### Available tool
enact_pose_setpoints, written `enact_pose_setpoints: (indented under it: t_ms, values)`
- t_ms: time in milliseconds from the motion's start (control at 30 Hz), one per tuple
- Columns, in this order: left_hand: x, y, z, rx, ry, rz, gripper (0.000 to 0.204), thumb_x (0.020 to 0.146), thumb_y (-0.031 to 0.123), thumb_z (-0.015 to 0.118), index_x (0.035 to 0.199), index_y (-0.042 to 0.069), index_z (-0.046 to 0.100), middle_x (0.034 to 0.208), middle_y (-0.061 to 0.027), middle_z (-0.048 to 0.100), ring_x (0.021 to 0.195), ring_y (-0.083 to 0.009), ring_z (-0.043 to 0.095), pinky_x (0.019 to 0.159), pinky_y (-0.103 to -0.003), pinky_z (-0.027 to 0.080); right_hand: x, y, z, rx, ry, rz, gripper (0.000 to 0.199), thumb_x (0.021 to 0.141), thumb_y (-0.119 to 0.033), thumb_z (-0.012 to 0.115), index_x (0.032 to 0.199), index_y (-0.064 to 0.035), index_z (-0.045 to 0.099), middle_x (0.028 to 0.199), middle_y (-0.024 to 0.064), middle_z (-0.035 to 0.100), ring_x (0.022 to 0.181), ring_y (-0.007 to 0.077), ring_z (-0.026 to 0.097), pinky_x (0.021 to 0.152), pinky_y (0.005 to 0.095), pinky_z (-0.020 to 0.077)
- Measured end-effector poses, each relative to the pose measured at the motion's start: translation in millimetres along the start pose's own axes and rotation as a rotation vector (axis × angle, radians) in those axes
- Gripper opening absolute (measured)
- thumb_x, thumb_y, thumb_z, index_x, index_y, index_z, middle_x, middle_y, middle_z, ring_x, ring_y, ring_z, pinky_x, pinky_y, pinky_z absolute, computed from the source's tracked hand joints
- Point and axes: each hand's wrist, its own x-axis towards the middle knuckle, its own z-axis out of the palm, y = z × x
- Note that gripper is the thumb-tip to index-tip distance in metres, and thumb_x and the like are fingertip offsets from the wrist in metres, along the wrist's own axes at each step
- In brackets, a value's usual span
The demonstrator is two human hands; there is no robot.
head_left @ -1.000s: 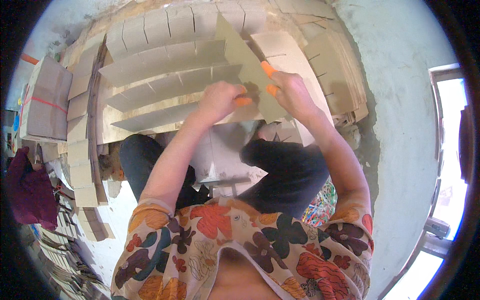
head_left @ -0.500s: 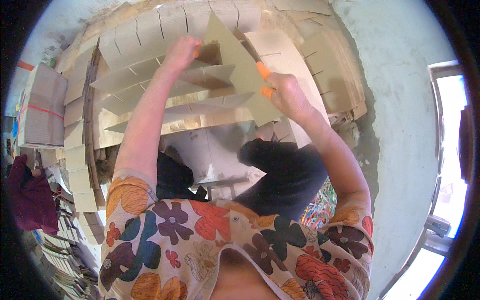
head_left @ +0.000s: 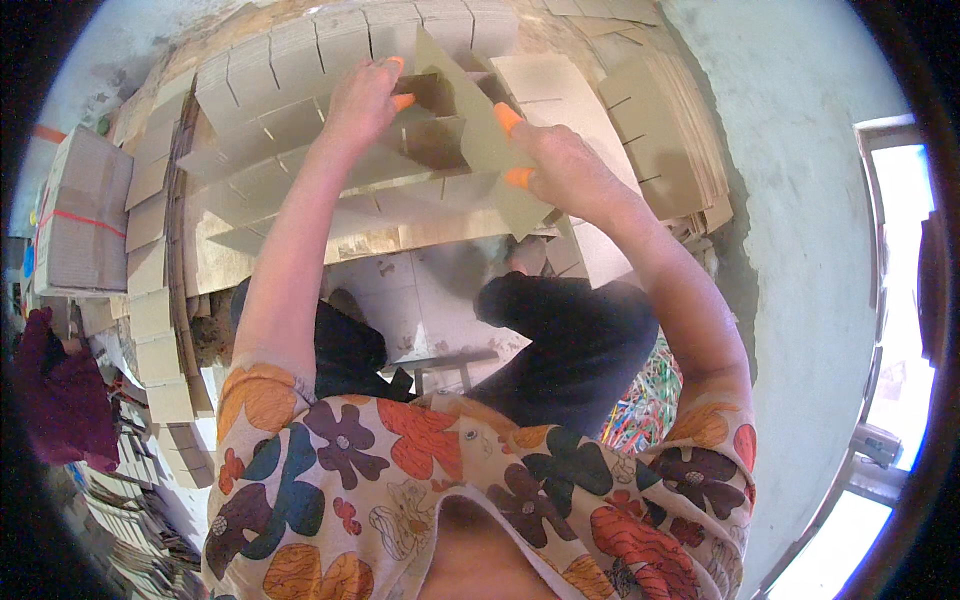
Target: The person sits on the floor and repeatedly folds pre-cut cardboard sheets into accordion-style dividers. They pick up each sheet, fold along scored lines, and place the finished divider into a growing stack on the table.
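A grid of slotted brown cardboard strips (head_left: 300, 190) lies in front of me. One upright slotted cardboard strip (head_left: 470, 130) crosses it. My right hand (head_left: 560, 165), with orange fingertip covers, grips this strip near its lower end. My left hand (head_left: 365, 100), also with orange fingertip covers, reaches to the far part of the grid and presses on the strips beside the upright one.
Stacks of slotted cardboard pieces (head_left: 650, 130) lie at the far right against the grey wall. A strapped cardboard box (head_left: 85, 210) stands at the left, with more cardboard stacks (head_left: 150, 340) below it. Coloured strips (head_left: 645, 400) lie on the floor by my right knee.
My left hand has moved from the near end of the upright strip up to the far part of the grid. My right hand has kept its grip.
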Motion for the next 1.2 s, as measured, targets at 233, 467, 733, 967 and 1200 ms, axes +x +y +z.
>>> enact_pose_setpoints:
  t_ms: [233,467,733,967,1200]
  values:
    - [-58.4,88.1,-22.6,-0.062,-0.444,-0.001,0.025,0.075,0.028,0.068,0.087,0.006,0.062,0.08,-0.0147,0.063,0.078,-0.034,0.061,0.067,-0.044,0.048,-17.5,1.9,7.0,-0.012,0.024,0.033,0.045,0.073,0.0,0.056,0.116,0.0055,0.045,0.079,0.0263,0.06,0.078,0.0411,0.06,0.068,0.0474,0.0485]
    - [-79.9,77.9,6.3,-0.208,-0.303,-0.009,0.017,0.074,0.024,0.068,0.079,0.009,0.063,0.066,-0.0159,0.06,0.067,-0.0349,0.06,0.06,-0.045,0.046,-19.2,12.3,38.8,-0.054,-0.174,0.002,0.038,0.075,0.002,0.051,0.113,0.0049,0.048,0.079,0.0245,0.061,0.076,0.0409,0.061,0.067,0.0479,0.0494]
    - [-88.4,78.5,-20.1,-0.226,-0.232,-0.016,0.02,0.075,0.024,0.067,0.078,0.006,0.06,0.069,-0.017,0.059,0.07,-0.0358,0.06,0.06,-0.047,0.046,-41.2,39.7,21.8,-0.149,0.623,0.115,0.033,0.079,-0.023,0.067,0.109,-0.0089,0.062,0.101,0.0162,0.063,0.083,0.0305,0.062,0.072,0.0386,0.049]
    - [-112.9,53.0,-24.9,-0.105,-0.355,-0.04,0.022,0.072,0.023,0.07,0.075,0.004,0.059,0.07,-0.0173,0.06,0.069,-0.0359,0.059,0.059,-0.045,0.045,-54.4,123.1,4.4,0.186,0.145,0.684,0.063,0.075,-0.031,0.074,0.123,0.002,0.05,0.104,0.0152,0.062,0.101,0.0224,0.056,0.083,0.0316,0.0443]
    - [-114.7,55.8,-34.9,-0.142,-0.387,-0.106,0.022,0.073,0.024,0.07,0.08,0.005,0.061,0.073,-0.017,0.062,0.07,-0.0365,0.06,0.062,-0.044,0.047,-51.9,135.2,5.3,0.722,0.278,0.7,0.038,0.073,-0.022,0.072,0.1,0.0033,0.061,0.089,0.01,0.062,0.075,0.016,0.059,0.067,0.0276,0.0463]
